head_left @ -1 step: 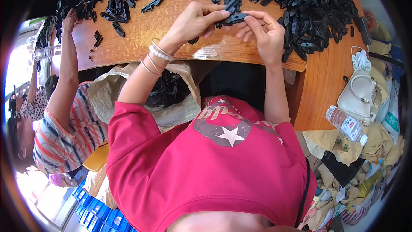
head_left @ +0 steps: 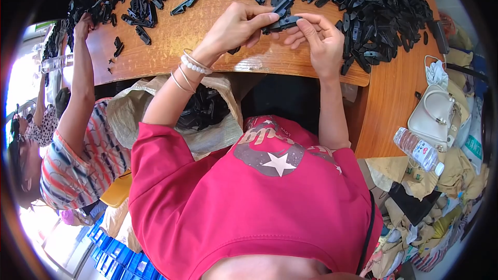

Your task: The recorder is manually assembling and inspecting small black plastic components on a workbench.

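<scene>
You sit at a round-edged wooden worktop [head_left: 218,52] whose far side is buried under black plastic parts. Your left hand [head_left: 236,26] and right hand [head_left: 319,39] meet above the near edge, both pinched on one small black plastic piece [head_left: 282,21], fingertips at either end so it sits steady between them, clear of the wood. The big heap of black parts [head_left: 363,5] lies along the far edge and right corner, within easy reach. Below the near edge an open sack [head_left: 205,111] holds more black pieces. At the left edge a co-worker's hand [head_left: 83,23] touches another pile. Off the right edge sit a white handbag [head_left: 433,114] and a water bottle [head_left: 417,150].
</scene>
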`<state>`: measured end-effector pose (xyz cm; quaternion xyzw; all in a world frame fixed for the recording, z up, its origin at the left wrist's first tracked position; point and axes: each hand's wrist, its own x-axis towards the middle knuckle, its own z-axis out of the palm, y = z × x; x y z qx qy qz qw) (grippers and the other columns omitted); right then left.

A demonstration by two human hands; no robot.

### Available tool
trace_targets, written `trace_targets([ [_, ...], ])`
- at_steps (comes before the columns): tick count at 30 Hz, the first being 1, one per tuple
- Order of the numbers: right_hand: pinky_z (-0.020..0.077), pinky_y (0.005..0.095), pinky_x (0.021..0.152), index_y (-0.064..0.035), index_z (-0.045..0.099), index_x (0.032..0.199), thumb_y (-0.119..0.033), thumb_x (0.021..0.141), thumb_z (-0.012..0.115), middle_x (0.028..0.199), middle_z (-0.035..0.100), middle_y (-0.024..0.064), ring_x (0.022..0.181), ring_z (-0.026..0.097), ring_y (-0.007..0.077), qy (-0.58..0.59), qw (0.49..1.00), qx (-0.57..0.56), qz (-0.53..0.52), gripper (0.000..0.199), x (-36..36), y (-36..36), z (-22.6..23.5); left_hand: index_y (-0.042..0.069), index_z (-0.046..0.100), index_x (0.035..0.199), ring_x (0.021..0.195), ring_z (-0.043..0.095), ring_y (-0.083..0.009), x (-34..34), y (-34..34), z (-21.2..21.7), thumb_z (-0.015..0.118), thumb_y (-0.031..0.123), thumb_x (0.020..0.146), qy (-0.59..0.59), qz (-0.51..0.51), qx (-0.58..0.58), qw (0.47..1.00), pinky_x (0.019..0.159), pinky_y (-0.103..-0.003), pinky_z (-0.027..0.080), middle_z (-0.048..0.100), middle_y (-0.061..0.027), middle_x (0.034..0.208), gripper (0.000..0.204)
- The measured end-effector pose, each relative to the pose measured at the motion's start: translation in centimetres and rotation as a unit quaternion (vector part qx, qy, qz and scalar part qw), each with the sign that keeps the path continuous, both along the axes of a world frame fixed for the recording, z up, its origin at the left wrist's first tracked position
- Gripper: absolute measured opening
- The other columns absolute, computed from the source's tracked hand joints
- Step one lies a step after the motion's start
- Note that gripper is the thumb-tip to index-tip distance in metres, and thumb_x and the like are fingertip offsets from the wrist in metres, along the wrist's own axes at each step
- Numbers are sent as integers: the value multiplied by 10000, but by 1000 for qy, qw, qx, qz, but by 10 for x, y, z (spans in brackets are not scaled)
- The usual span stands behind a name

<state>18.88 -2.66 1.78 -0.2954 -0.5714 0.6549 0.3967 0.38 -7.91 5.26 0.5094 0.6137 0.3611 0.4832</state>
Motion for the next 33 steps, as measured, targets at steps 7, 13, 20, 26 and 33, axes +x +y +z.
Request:
trace_targets([
  [7,535,244,565,86,558,961,-43,885,567,818,640,163,685,649,178,60,995,-8,-83,150,-7,-17,-1,-27,641,937,532,556,-258,17,-6,9,656,257,812,214,-57,129,967,529,-335,444,596,-169,638,310],
  [13,501,213,657,52,564,1078,-22,847,609,981,605,100,797,596,118,80,993,12,-91,247,0,-12,4,-7,649,971,514,552,-293,16,-9,15,691,262,779,207,-69,148,965,519,-358,442,576,-207,643,333],
  [20,469,188,602,51,600,1031,-36,839,621,839,623,67,690,583,79,14,990,43,-135,212,5,-8,-5,2,649,1027,440,519,-138,26,-7,1,678,244,810,7,-30,60,998,444,-263,410,580,-103,585,326],
  [26,446,362,690,-75,695,941,-14,782,578,841,566,93,815,549,247,-395,793,414,-208,206,44,29,-24,61,691,869,374,402,-32,-9,15,-15,546,458,886,14,-1,-13,1000,356,-201,282,470,23,477,424],
  [33,380,376,782,-42,659,883,-43,693,673,989,560,90,973,487,251,-445,724,505,-153,190,38,48,-35,63,577,909,577,609,-170,-10,44,-47,640,195,834,252,-91,293,918,509,-301,458,598,-74,692,164],
])
